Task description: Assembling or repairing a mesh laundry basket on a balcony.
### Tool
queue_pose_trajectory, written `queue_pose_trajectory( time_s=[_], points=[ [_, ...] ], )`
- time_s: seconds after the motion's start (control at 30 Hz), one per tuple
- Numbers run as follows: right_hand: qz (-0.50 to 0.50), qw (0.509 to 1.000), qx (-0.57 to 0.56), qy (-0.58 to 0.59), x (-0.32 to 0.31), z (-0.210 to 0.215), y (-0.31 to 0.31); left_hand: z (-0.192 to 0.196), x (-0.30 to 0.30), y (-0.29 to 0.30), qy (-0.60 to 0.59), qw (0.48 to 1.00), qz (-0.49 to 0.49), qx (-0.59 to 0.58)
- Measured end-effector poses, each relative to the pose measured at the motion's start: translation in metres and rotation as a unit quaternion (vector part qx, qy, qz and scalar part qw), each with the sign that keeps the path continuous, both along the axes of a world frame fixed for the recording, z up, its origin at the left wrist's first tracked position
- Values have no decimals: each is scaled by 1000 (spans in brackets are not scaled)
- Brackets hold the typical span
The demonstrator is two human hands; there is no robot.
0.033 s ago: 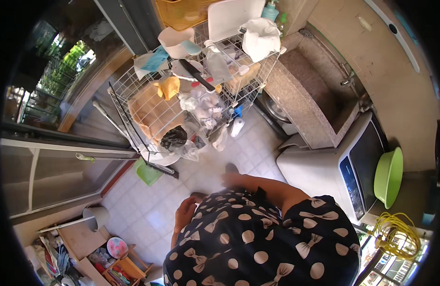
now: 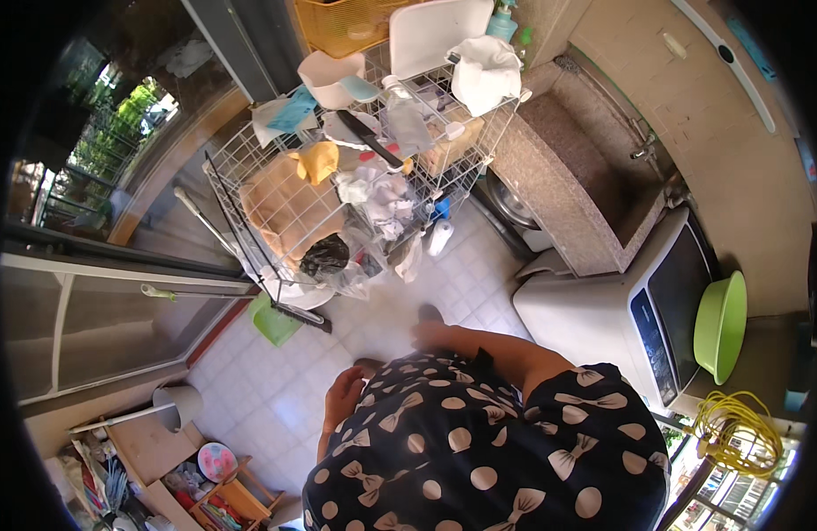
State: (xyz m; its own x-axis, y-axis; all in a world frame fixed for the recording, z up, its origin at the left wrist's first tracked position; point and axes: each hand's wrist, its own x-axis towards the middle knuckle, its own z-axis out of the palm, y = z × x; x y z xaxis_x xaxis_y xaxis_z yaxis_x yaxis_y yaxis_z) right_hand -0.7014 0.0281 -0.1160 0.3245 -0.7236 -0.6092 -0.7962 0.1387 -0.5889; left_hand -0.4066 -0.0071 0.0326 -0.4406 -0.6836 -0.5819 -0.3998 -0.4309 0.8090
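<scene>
My left hand [image 2: 345, 391] hangs beside my black dress [image 2: 466, 434] with its light dots and bows. Its fingers are loosely bent and apart, and I see nothing in them. In front of my waist is my right hand [image 2: 431, 336], at the end of my bent right arm. Its fingers are dim and blurred, so I cannot tell whether they hold anything. Ahead of both hands stands a white wire rack [image 2: 227, 164]. A brown cardboard-coloured piece [image 2: 285, 208], an orange cloth [image 2: 316, 162], a black-handled tool [image 2: 366, 137] and several plastic bags [image 2: 382, 199] lie on or in it.
To the right are a stone sink [image 2: 559, 190], a washing machine [image 2: 594, 310] and a green basin [image 2: 720, 327]. A green dustpan [image 2: 274, 323] and a broom [image 2: 302, 317] lie on the tiled floor at left. A cardboard box [image 2: 147, 442] and small wooden stool [image 2: 236, 497] stand at lower left.
The view has shifted very slightly. My hands and the things around them look the same.
</scene>
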Motion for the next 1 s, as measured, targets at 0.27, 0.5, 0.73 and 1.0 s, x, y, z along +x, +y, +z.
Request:
queue_pose_trajectory(
  time_s=[0.27, 0.5, 0.73, 1.0],
  points=[
    [-53, 998, -5, 29, 39, 18, 3, -5, 73, -5, 21, 999, 13, -27],
    [-4, 997, 39, 65, 26, 45, -22, -15, 93, -4, 8, 995, 13, -96],
    [-1, 996, -85, 4, -2, 57, -70, -31, 61, 9, 30, 993, 87, -69],
    [94, 992, -22, -80, 12, 51, -121, -2, 24, 24, -123, 975, 106, -150]
  ],
)
